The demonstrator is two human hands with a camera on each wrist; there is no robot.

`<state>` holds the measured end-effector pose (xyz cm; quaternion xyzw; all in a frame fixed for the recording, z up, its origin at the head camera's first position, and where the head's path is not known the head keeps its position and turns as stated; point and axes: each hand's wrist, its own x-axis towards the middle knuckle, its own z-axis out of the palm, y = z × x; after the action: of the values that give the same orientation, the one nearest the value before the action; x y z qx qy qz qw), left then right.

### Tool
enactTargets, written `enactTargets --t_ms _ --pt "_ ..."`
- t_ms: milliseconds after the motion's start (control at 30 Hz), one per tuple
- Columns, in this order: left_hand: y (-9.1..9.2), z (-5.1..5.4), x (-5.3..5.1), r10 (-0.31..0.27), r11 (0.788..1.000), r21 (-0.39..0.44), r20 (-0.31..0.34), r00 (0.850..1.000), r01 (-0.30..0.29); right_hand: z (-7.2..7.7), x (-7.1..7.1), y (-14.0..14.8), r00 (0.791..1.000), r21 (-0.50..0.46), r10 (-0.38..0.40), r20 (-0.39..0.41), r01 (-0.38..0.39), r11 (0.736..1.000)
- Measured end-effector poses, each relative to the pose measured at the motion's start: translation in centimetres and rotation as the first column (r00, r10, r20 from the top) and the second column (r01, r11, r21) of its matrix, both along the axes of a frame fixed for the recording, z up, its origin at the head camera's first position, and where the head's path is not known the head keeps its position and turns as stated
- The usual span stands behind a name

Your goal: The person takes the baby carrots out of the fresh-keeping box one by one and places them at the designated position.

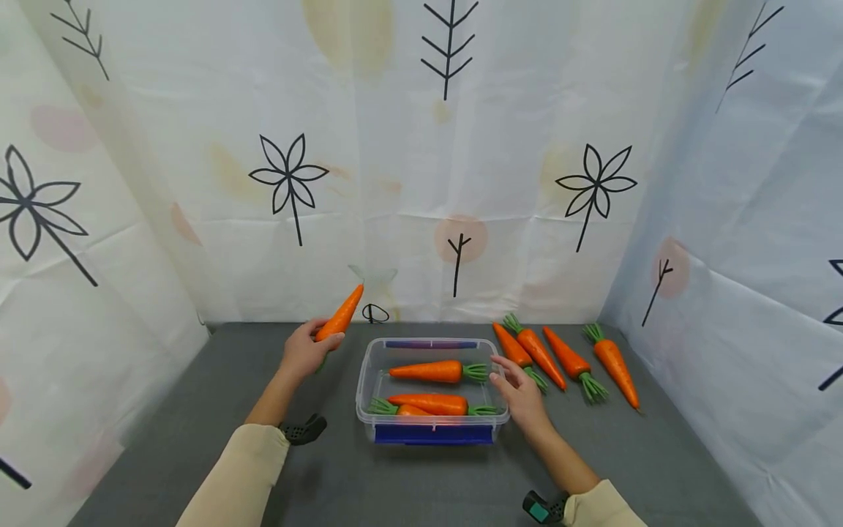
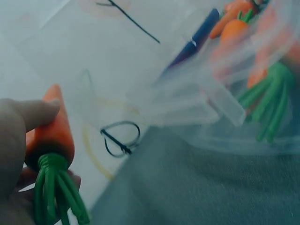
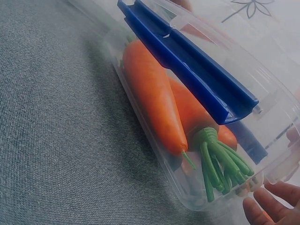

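Note:
In the head view, the left hand point(image 1: 308, 351) grips a carrot point(image 1: 342, 315) to the left of a clear plastic box point(image 1: 362, 388), its tip pointing up and right. The left wrist view shows thumb and fingers round that carrot point(image 2: 52, 136), green stalks downward. Several carrots lie inside the box, one point(image 1: 428, 371) near its middle and others along the front wall. The right hand point(image 1: 523, 399) touches the box's right side with its fingers extended; in the right wrist view its fingers point(image 3: 269, 204) are beside the box's corner.
Several carrots with green tops lie on the grey table point(image 1: 263, 498) right of the box, among them one point(image 1: 615, 366) farthest right. A blue latch point(image 1: 433, 434) is on the box's front. Patterned white cloth point(image 1: 421, 183) stands behind and at both sides.

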<state>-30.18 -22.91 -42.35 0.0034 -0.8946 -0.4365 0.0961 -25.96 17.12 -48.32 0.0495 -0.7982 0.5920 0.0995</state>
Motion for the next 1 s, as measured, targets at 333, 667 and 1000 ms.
enactTargets --t_ms 333,667,1000 --pt "-1.2 -3.9 -0.2 0.126 0.981 -0.156 0.052 0.991 -0.117 -0.1 0.0 0.1 1.0 -0.009 -0.016 -0.004 0.016 1.0" --pt "-1.0 -5.1 -0.3 0.156 0.959 -0.257 0.112 0.981 -0.124 0.0 0.0 0.1 1.0 -0.007 -0.019 0.002 0.019 1.0" --pt "-1.3 -6.1 -0.6 0.15 0.946 -0.307 0.137 0.979 -0.102 0.0 0.0 0.0 1.0 -0.008 -0.021 -0.007 0.021 1.0"
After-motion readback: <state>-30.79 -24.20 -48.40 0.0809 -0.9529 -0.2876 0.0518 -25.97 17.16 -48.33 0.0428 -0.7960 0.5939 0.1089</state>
